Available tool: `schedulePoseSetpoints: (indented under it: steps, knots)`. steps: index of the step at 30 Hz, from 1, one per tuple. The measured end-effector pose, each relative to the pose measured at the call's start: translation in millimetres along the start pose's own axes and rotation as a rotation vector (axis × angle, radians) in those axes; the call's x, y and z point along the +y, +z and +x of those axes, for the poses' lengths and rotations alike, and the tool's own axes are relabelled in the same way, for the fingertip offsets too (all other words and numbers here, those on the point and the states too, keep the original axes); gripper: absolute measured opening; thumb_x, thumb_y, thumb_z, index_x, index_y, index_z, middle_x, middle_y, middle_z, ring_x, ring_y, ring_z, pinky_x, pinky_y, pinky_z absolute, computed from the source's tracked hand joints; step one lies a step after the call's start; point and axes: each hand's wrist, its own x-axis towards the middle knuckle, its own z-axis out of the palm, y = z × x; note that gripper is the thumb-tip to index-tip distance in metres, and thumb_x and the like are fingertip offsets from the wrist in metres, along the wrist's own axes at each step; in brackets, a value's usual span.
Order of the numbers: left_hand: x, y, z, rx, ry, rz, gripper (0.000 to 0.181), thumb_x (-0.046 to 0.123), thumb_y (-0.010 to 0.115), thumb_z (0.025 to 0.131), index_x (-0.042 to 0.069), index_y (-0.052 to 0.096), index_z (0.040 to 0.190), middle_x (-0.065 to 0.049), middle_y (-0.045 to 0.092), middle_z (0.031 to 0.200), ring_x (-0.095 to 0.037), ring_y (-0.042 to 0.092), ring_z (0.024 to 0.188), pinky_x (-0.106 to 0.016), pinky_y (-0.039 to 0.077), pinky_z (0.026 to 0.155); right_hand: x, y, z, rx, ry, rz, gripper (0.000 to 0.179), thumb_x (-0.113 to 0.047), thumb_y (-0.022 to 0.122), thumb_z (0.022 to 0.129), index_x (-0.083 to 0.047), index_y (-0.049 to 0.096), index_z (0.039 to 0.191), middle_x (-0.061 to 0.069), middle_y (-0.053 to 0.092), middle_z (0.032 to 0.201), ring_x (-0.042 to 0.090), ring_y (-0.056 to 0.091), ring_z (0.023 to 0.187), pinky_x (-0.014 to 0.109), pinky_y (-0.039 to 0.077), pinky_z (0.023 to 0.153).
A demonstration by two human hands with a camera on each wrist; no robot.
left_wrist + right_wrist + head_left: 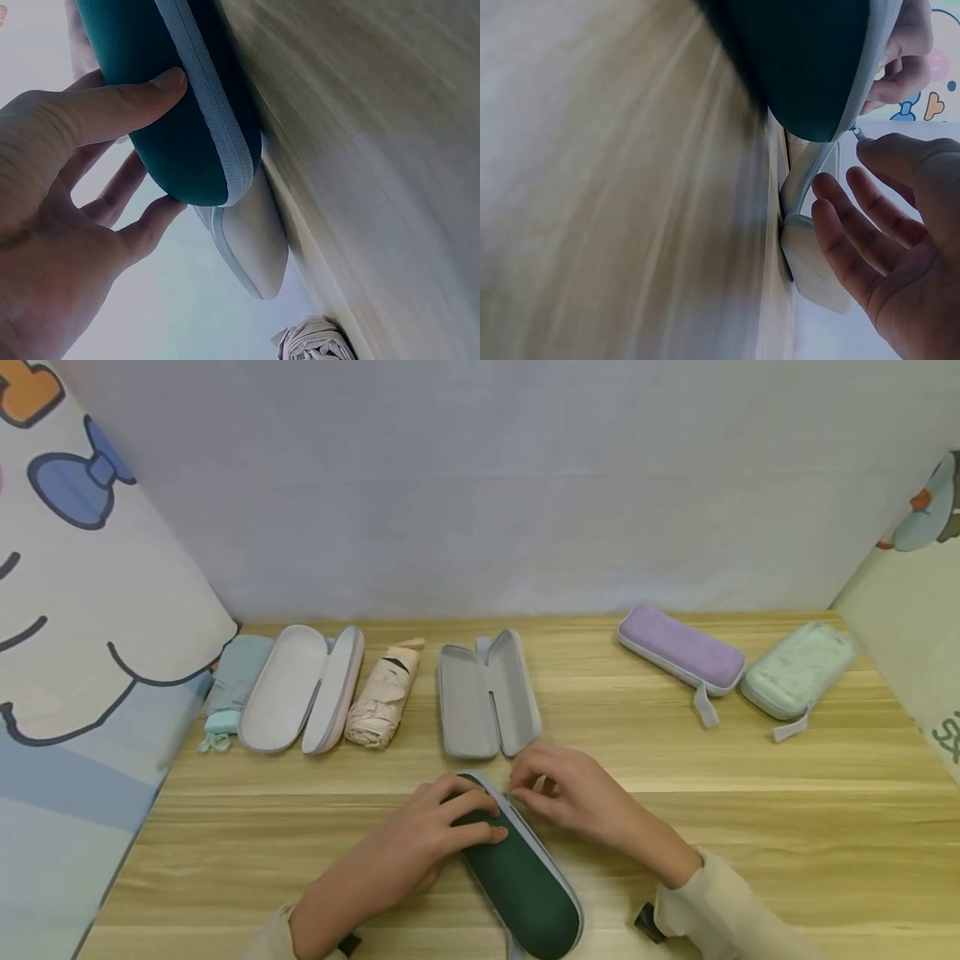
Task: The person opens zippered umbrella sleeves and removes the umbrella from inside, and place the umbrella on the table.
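Across the near part of the wooden table, a green case is lying slantwise, just nearer than an open grey case. The left hand is gripping its far end, fingers spread around it; the right hand is pinching the small zip pull there.

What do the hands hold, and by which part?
The green case: the left hand grips its far end; the right hand pinches its zipper pull.
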Motion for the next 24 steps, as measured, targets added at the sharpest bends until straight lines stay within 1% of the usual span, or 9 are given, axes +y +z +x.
schedulePoseSetpoints:
  steps: [7, 13, 17, 21, 24]
  knots:
    - [0.0, 1.1, 0.2, 0.011, 0.001, -0.017, 0.041, 0.001, 0.077, 0.090, 0.027, 0.073, 0.121, 0.002, 0.065, 0.133, -0.023, 0.056, 0.125, -0.044, 0.053, 0.101, 0.2, 1.9, 12.2, 0.003, 0.006, -0.035, 0.012, -0.005, 0.077, 0.092, -0.013, 0.071, 0.097, 0.001, 0.072, 0.099, 0.013, 0.072, 0.086, 0.027, 0.060, 0.072]
    - [0.2, 0.9, -0.2, 0.001, -0.008, -0.018, 0.042, 0.000, 0.077, 0.089, 0.027, 0.073, 0.121, 0.002, 0.065, 0.135, -0.022, 0.055, 0.124, -0.043, 0.053, 0.102, -1.6, 4.1, 23.4, -0.017, 0.052, -0.029, 0.007, -0.009, 0.076, 0.094, -0.014, 0.072, 0.099, -0.001, 0.072, 0.099, 0.012, 0.072, 0.088, 0.029, 0.061, 0.077]
    - [0.7, 1.0, -0.3, -0.004, -0.013, -0.018, 0.043, -0.001, 0.077, 0.089, 0.028, 0.073, 0.121, 0.002, 0.064, 0.136, -0.022, 0.055, 0.124, -0.043, 0.053, 0.102, -4.1, 5.4, 27.4, -0.017, 0.082, -0.033, 0.007, -0.010, 0.075, 0.095, -0.014, 0.072, 0.099, 0.000, 0.073, 0.100, 0.015, 0.074, 0.090, 0.028, 0.061, 0.078]
    - [1.3, 2.1, -0.7, 0.010, -0.007, -0.015, 0.043, -0.001, 0.078, 0.088, 0.027, 0.073, 0.120, 0.002, 0.065, 0.135, -0.021, 0.055, 0.124, -0.042, 0.052, 0.102, -6.1, 8.6, 31.1, -0.009, 0.098, -0.054, 0.006, -0.011, 0.075, 0.096, -0.014, 0.071, 0.099, 0.002, 0.074, 0.101, 0.019, 0.077, 0.089, 0.027, 0.061, 0.077]
    - [1.9, 3.5, -0.9, 0.035, 0.003, -0.006, 0.043, -0.002, 0.078, 0.087, 0.026, 0.074, 0.119, 0.002, 0.065, 0.132, -0.021, 0.055, 0.121, -0.042, 0.052, 0.101, -7.3, 10.9, 33.8, -0.010, 0.118, -0.074, 0.004, -0.012, 0.074, 0.097, -0.012, 0.071, 0.100, 0.003, 0.074, 0.102, 0.019, 0.077, 0.089, 0.027, 0.062, 0.077]
